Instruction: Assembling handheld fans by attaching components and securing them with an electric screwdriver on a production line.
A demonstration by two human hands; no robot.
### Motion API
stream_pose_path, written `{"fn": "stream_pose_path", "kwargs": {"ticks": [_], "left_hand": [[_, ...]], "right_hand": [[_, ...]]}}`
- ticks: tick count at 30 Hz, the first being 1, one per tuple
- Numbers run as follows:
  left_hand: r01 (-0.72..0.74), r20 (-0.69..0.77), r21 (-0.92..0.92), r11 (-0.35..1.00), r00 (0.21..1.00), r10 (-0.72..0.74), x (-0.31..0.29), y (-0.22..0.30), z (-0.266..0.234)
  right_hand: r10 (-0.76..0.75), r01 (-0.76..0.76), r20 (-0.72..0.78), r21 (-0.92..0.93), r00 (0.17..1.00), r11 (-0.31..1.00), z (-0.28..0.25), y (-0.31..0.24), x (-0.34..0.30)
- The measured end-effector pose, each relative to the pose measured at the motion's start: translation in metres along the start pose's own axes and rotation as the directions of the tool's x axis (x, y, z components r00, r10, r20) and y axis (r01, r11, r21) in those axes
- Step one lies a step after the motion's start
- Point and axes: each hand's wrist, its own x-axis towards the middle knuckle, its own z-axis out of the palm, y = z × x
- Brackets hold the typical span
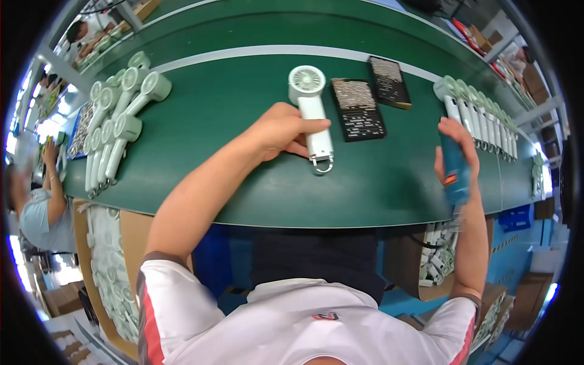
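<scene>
In the head view, the left hand [281,131] has its fingers closed on a small handheld fan [312,108], the thumb lying across the white handle. The fan is in the middle of the green surface [365,188], its round grille away from the person and its metal loop toward them; whether it rests on the surface or is held just above it, I cannot tell.

The right hand [469,157], farther to the right, has its fingers wrapped around a blue power screwdriver [455,173] with an orange mark. The near end of the tool is blurred.

Just right of the fan lies a black tray [359,112] of small metal pieces, and beyond it a second, similar tray [389,82], tilted at an angle. A cluster of fans [118,118] lies on the left side, and a row of fans [480,118] lines the right side, near the right hand. Below the edge, an open cardboard box [137,237] holds many pale parts. At the far left, a co-worker [44,210] sits with raised arms.
</scene>
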Motion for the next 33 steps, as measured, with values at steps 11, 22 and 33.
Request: {"fn": "stream_pose_path", "kwargs": {"ticks": [11, 22, 33], "left_hand": [[0.032, 0.037, 0.002, 0.999, 0.999, -0.032, 0.013, 0.007, 0.016], [0.052, 0.037, 0.062, 0.997, 0.998, -0.054, 0.013, 0.001, 0.014], [0.029, 0.032, 0.083, 0.996, 0.999, -0.031, 0.014, -0.002, 0.014]], "right_hand": [[0.696, 0.162, -0.334, 0.939, 0.636, 0.302, 0.031, -0.021, 0.125], [0.671, 0.033, -0.317, 0.916, 0.67, 0.4, 0.093, -0.014, 0.118], [0.849, -0.107, -0.212, 0.949, 0.484, 0.298, 0.101, -0.036, 0.129]]}}
